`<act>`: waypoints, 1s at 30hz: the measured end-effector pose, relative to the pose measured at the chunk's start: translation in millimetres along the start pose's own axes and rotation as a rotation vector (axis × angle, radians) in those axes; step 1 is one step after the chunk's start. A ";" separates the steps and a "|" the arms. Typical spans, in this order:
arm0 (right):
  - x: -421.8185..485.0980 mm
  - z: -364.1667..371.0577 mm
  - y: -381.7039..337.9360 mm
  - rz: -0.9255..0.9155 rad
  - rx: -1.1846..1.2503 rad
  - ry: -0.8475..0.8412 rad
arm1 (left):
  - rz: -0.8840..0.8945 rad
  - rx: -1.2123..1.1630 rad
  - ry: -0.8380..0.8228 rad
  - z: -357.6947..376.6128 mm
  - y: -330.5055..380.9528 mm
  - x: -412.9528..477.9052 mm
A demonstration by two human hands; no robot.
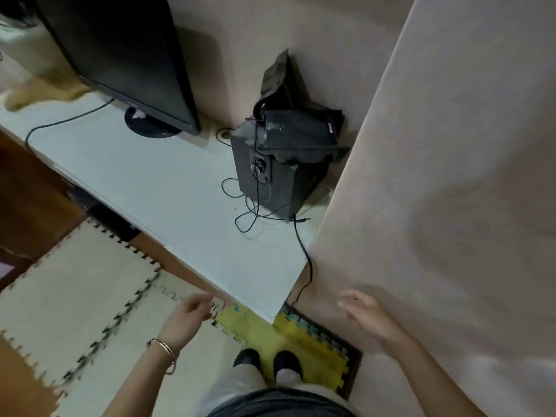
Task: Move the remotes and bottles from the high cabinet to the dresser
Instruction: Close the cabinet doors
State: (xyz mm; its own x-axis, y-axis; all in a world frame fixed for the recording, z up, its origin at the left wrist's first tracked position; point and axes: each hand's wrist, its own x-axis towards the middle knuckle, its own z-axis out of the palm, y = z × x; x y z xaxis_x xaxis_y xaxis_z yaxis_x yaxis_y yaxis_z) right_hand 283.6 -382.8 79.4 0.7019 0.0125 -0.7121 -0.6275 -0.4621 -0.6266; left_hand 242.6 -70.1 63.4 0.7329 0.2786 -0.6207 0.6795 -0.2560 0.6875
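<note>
1. Left hand [192, 308]: near left, held over the cream foam mat [90, 281], just short of the bench [156, 188] edge. Blurred; grip slack, fingers loosely curled, nothing in it. Thin bracelet [164, 349] on the wrist.
2. Right hand [361, 311]: near right, close to the tall beige panel [451, 176]. Grip open, fingers stretched and relaxed, nothing in it.
3. The remotes and bottles: their place cannot be told from here.
4. Bench: pale top, running from far left to the near corner beside the panel.
5. Monitor [120, 49]: dark screen, far left on the bench, on a round stand [147, 121].
6. Large speaker [270, 182]: black box, far right on the bench, against the wall corner.
7. Small speaker [301, 130]: lying across the top of the large one.
8. Second small speaker [278, 73]: behind those two, tilted against the wall.
9. Thin wires [243, 218]: looped loosely on the bench, left of the large speaker.
10. Thicker cable [307, 266]: runs from the large speaker's near corner, over the bench edge and down beside the panel.
11. Yellow mat [301, 335]: on the floor at the near bench corner.
12. Black shoes [246, 358]: the person's pair, side by side at the yellow mat's near edge.
13. Wooden floor [24, 383]: bare at near left.
</note>
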 end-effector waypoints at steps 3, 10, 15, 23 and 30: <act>-14.6 -5.0 -77.2 -0.317 -0.025 -0.109 | 0.308 -0.056 0.114 -19.7 72.0 -17.6; -138.9 -34.9 -248.4 -1.093 -0.095 -0.078 | 1.029 -0.174 0.291 -97.2 246.3 -108.4; -231.7 -60.3 -336.5 -1.622 -0.122 0.207 | 1.460 -0.355 0.293 -132.8 349.8 -190.8; -346.4 -106.6 -436.2 -2.080 -0.151 0.837 | 1.779 -0.640 0.223 -182.7 472.2 -298.2; -421.2 -124.2 -480.6 -2.302 0.094 0.980 | 2.046 -0.830 0.064 -203.3 497.8 -378.4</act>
State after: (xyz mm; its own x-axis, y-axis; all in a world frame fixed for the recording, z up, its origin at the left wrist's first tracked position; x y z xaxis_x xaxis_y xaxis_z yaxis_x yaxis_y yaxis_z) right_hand 331.4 -276.1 719.8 -0.1359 -0.0310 0.9902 0.9446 -0.3053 0.1201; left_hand 296.9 -114.8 717.1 0.2038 0.2467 0.9474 -0.9703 0.1797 0.1619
